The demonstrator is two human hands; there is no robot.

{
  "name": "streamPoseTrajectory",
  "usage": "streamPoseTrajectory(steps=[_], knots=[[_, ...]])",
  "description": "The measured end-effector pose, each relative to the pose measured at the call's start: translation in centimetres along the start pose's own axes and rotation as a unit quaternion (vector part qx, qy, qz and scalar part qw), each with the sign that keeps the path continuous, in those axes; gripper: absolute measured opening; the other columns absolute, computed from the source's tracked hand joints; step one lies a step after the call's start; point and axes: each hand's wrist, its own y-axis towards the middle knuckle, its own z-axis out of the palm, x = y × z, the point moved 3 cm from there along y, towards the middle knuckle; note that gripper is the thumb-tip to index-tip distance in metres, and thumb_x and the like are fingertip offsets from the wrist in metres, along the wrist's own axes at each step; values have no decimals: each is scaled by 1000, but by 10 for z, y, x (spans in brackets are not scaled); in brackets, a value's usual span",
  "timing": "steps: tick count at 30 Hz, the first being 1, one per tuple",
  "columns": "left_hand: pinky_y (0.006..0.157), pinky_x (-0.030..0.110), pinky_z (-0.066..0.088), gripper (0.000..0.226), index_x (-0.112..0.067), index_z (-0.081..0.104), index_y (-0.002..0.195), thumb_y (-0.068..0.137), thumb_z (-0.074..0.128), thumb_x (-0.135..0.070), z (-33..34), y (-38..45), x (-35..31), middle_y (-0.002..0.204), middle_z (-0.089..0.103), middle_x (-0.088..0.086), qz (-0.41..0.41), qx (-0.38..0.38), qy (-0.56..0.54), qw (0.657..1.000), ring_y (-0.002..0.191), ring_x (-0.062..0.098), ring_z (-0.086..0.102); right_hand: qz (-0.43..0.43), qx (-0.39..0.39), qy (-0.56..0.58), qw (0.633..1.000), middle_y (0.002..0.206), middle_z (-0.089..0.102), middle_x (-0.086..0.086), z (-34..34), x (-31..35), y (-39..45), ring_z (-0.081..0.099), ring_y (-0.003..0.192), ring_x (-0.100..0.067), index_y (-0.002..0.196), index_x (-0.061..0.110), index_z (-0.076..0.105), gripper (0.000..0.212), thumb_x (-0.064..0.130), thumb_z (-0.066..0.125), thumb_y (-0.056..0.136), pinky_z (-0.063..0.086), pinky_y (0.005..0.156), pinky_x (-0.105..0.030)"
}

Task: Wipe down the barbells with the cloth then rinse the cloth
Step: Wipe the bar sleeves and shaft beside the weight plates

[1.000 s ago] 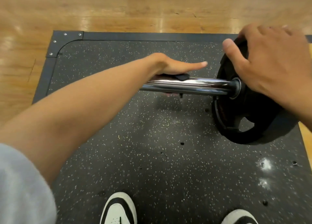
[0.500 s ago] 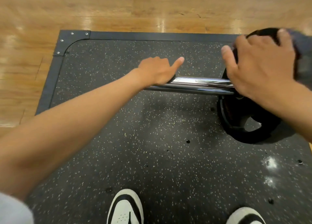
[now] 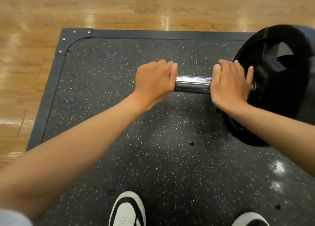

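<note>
Left hand (image 3: 156, 81) curls over left end of shiny chrome steel barbell sleeve (image 3: 193, 84); right hand (image 3: 230, 84) wraps near black rubber weight plate (image 3: 276, 82). Likely heavy, rigid, slick; grip bare chrome. Cloth not visible.

- A short stretch of chrome barbell sleeve (image 3: 193, 85) shows bare between the left hand (image 3: 156, 81) and right hand (image 3: 230, 86).
- The black weight plate (image 3: 279, 89) blocks the sleeve's right end.
- Speckled rubber mat (image 3: 136, 140) lies open left and nearer.
</note>
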Motion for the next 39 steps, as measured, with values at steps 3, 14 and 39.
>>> streamPoseTrajectory(steps=[3,14,39], knots=[[48,26,6,43,-20,36,60,102,36,-28,-1,4,10,52,35,-4,-81,-9,-10,997,43,23,32,-6,1,-7,1000,140,56,-2,2,0,8,30,150,-25,130,16,57,51,40,17,108,-1,125,-55],[56,33,36,54,-18,55,66,109,29,-37,19,43,-38,65,59,4,-31,87,-48,995,61,32,59,10,-2,1,1000,116,60,-4,-5,6,29,48,130,-30,108,17,57,45,35,16,109,10,123,-57],[49,29,18,53,-17,37,56,107,28,-28,3,33,-5,52,41,-1,-142,73,26,987,45,19,36,224,-3,453,863,133,62,20,-30,9,34,40,132,-7,142,43,56,58,67,19,105,15,102,-29]])
